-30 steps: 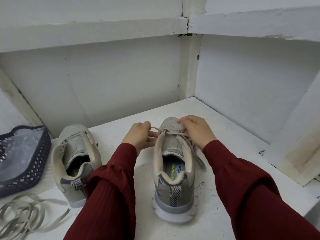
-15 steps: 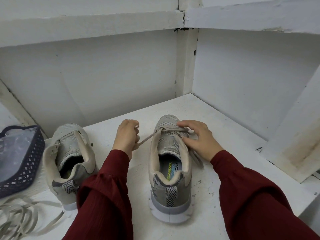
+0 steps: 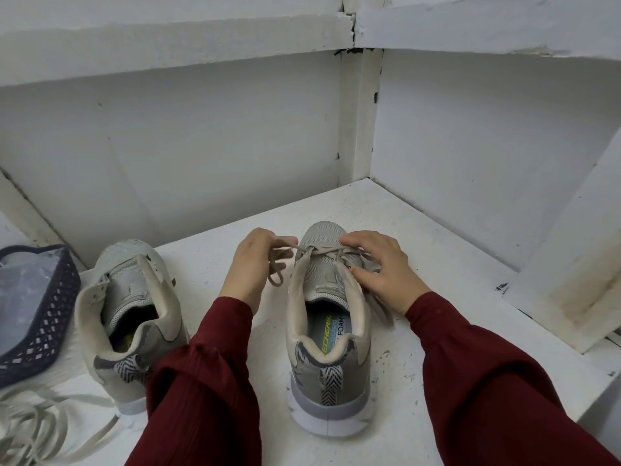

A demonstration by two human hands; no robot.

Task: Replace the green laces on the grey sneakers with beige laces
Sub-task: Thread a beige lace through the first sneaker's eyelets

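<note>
1. Pinched beige lace [image 3: 322, 248] between left hand [image 3: 252, 260] fingers, at grey sneaker [image 3: 327, 348] toe's 9 o'clock.
2. Pressed right hand [image 3: 379, 274], fingers spread and uncurled, onto lacing at 3 o'clock.
3. Stood sneaker mid-table [image 3: 437, 264].

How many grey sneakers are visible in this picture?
2. The left sneaker stands beside the dark basket, partly behind a red sleeve; the centre sneaker stands right of it. None seems hidden.

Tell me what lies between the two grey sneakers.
The head view shows the left hand and its red sleeve there, fingers pinching a beige lace.
</note>
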